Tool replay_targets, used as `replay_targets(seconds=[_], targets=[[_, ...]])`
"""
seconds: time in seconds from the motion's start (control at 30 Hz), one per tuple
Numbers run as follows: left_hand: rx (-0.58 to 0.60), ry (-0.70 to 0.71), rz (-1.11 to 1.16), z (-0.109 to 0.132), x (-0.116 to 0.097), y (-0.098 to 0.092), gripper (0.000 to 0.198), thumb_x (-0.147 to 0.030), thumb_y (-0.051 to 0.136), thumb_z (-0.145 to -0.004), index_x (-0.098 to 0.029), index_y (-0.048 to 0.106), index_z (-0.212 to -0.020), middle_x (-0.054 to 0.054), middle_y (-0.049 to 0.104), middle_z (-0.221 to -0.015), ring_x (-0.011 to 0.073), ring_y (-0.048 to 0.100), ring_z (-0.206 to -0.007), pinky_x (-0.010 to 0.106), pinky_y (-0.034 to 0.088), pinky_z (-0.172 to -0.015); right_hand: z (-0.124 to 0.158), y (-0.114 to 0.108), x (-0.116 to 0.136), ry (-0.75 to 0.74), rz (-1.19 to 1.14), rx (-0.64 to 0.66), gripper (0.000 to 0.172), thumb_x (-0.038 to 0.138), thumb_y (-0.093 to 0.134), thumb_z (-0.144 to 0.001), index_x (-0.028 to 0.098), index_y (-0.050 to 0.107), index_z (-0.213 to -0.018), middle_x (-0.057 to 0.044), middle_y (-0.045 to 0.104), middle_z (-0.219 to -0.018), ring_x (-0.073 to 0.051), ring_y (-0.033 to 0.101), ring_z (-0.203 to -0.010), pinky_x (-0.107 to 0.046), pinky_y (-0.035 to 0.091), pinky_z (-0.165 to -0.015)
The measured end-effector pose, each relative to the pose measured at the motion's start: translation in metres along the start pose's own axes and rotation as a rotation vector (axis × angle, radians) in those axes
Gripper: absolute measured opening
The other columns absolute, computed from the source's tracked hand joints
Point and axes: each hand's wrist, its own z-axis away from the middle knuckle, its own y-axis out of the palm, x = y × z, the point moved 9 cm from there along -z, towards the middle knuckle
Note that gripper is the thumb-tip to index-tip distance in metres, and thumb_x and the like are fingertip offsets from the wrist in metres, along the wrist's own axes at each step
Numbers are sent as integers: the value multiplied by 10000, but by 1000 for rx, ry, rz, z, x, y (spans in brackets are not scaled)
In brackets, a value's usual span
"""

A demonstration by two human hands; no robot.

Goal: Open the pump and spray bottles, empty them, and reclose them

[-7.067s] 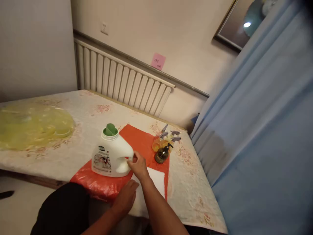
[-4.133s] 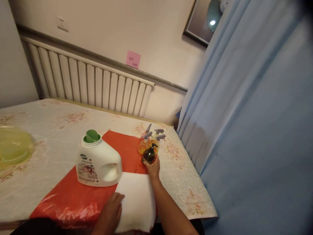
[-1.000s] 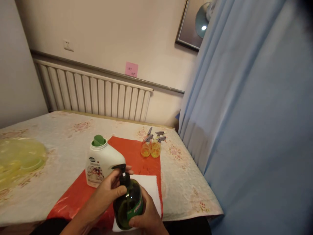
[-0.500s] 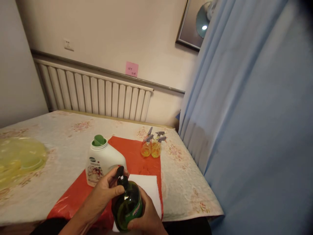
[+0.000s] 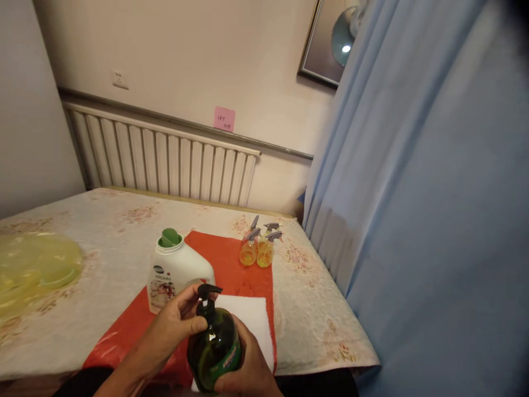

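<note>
At the frame's lower centre, the dark green pump bottle (image 5: 210, 347) is lifted, its pump head (image 5: 205, 290) fitted: the right hand (image 5: 250, 361) grips its body, the left hand (image 5: 182, 317) its neck. Below frame centre, the spray bottles (image 5: 265, 255) stand untouched.

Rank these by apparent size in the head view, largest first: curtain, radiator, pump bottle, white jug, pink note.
1. Blue curtain
2. Radiator
3. Pump bottle and white jug: too alike to rank; the bottle is nearer the camera.
4. Pink note
</note>
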Motion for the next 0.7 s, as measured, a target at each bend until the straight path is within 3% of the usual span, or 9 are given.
replay_targets(seconds=[0.1, 0.3, 0.57, 0.7], targets=[[34, -10, -27, 2, -1, 3, 533, -309, 842, -628, -256, 692, -1136, 42, 716, -1057, 275, 629, -1061, 332, 513, -894, 0, 2, 1, 15, -35, 5, 987, 349, 943, -427, 200, 546, -1318, -87, 671, -1219, -324, 609, -1139, -392, 466, -942], [151, -33, -39, 8, -1, 2, 396, -368, 701, -815, -260, 680, -1195, 65, 714, -1131, 283, 609, -1129, 405, 444, -1026, 0, -2, -1, 18, -14, -20, 978, 313, 940, -418, 195, 555, -1309, -93, 662, -1238, -326, 597, -1150, -403, 446, -963], [18, -31, 42, 3, -4, 0, 508, -289, 886, -557, -261, 722, -1038, 12, 717, -985, 235, 640, -989, 295, 504, -867, 2, 1, -3, 19, 8, 1, 980, 324, 934, -432, 185, 542, -1319, -95, 666, -1227, -326, 601, -1149, -396, 458, -955], [40, -61, -50, 5, -14, 11, 406, -300, 868, -565, -246, 736, -945, -4, 693, -860, 224, 643, -856, 290, 518, -761, 0, 1, 2, 11, 14, -5, 975, 352, 938, -422, 192, 554, -1304, -89, 667, -1225, -328, 602, -1149, -405, 458, -967]])
